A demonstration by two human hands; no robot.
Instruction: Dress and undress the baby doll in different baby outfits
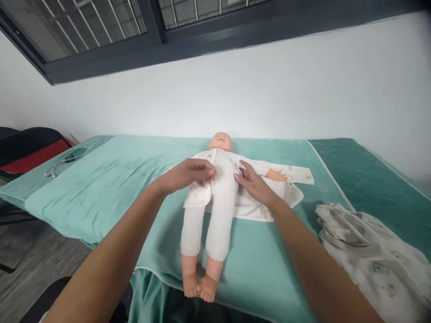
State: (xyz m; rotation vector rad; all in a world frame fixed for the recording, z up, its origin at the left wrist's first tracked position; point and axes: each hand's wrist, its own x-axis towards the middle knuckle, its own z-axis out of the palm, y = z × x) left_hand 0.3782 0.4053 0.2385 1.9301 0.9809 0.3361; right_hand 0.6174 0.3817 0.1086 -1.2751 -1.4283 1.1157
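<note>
A baby doll (221, 224) lies on its back on a teal-covered bed, its head by the wall and bare feet at the near edge. White cloth covers its torso and upper legs. A white printed baby jacket (198, 194) lies over its side at viewer's left. The jacket's other half is spread flat at the right, and one doll hand rests on its sleeve. My left hand (193, 174) hovers over the left jacket flap, fingers bent, thumb apart, nothing visible in it. My right hand (254, 181) is beside the torso, fingers apart; whether it touches the doll is unclear.
A crumpled printed white cloth (370, 255) lies at the bed's right. At the far left, a thin tube or cord (72, 157) rests on the bed (101, 179) near a black and red chair (33, 152). A white wall and barred window stand behind.
</note>
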